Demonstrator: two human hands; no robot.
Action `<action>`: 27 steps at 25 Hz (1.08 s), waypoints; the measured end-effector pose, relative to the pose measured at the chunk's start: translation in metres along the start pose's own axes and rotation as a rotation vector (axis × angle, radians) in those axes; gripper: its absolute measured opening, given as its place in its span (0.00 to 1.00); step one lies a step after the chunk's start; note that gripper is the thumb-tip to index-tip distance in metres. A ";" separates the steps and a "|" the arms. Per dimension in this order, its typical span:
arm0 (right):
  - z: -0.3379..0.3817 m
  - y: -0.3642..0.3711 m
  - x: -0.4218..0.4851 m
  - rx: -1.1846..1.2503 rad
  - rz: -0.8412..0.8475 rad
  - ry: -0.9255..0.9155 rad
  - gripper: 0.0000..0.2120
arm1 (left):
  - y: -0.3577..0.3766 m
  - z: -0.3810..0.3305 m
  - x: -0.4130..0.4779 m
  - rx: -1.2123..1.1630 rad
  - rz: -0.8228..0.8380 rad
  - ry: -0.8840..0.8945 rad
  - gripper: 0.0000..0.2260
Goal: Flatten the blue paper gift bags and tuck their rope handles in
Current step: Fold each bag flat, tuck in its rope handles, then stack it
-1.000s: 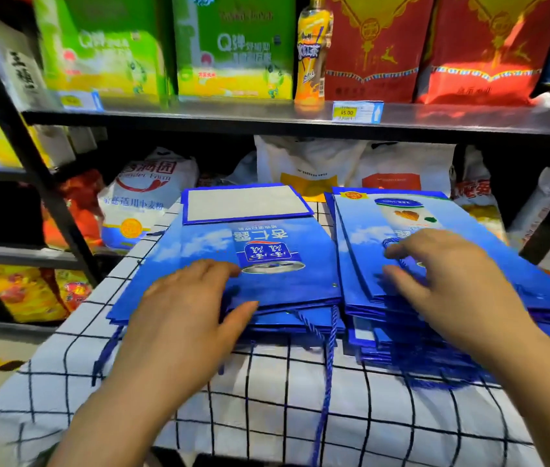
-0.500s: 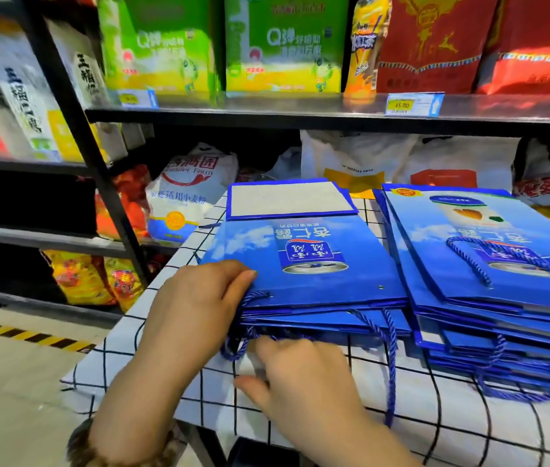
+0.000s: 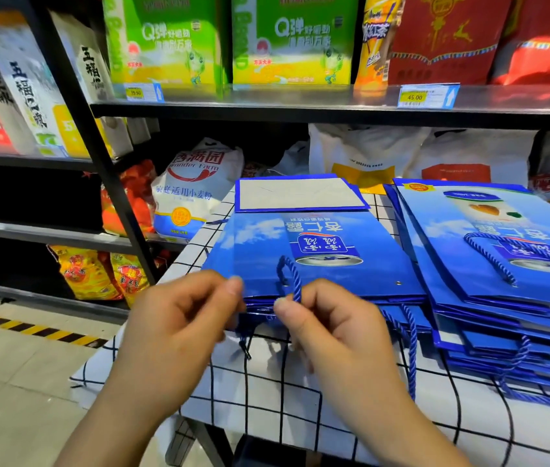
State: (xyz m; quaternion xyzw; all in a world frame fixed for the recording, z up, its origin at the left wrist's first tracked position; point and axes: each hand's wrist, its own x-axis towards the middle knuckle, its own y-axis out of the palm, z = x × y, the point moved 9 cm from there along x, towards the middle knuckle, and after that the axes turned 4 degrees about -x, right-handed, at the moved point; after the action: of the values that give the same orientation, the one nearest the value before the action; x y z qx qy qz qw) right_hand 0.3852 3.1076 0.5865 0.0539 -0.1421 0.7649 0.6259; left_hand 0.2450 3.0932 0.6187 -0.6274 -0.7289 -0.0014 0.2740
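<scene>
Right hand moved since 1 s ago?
Yes. The right hand went leftward from the right stack to the left stack, pinching a rope handle.

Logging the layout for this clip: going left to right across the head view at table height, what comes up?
Flour sack → left hand → right hand (pinching a rope loop) → hanging rope handle → right stack of blue bags. Left stack omitted: it overlaps both hands.
</scene>
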 end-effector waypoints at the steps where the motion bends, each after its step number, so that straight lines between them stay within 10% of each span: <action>1: 0.006 -0.002 0.001 0.069 0.008 0.007 0.12 | 0.014 0.000 -0.004 0.034 0.118 -0.021 0.13; 5: 0.024 -0.010 0.008 0.297 0.007 0.013 0.13 | 0.051 0.002 -0.011 0.291 0.302 0.067 0.11; 10: 0.008 -0.040 0.004 0.100 0.043 0.083 0.12 | 0.050 0.000 0.005 -0.298 0.123 -0.240 0.12; 16: -0.011 -0.051 -0.018 -0.068 0.204 0.207 0.03 | 0.079 -0.022 0.027 -0.406 0.183 -0.216 0.11; 27: 0.028 -0.127 0.008 -0.336 -0.135 0.119 0.11 | 0.108 -0.030 0.058 -0.306 0.254 -0.091 0.07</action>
State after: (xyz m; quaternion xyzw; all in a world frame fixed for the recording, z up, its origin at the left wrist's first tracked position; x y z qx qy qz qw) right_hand 0.5039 3.1299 0.6342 -0.0872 -0.2265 0.6888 0.6832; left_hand 0.3519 3.1587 0.6301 -0.7480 -0.6468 -0.0493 0.1403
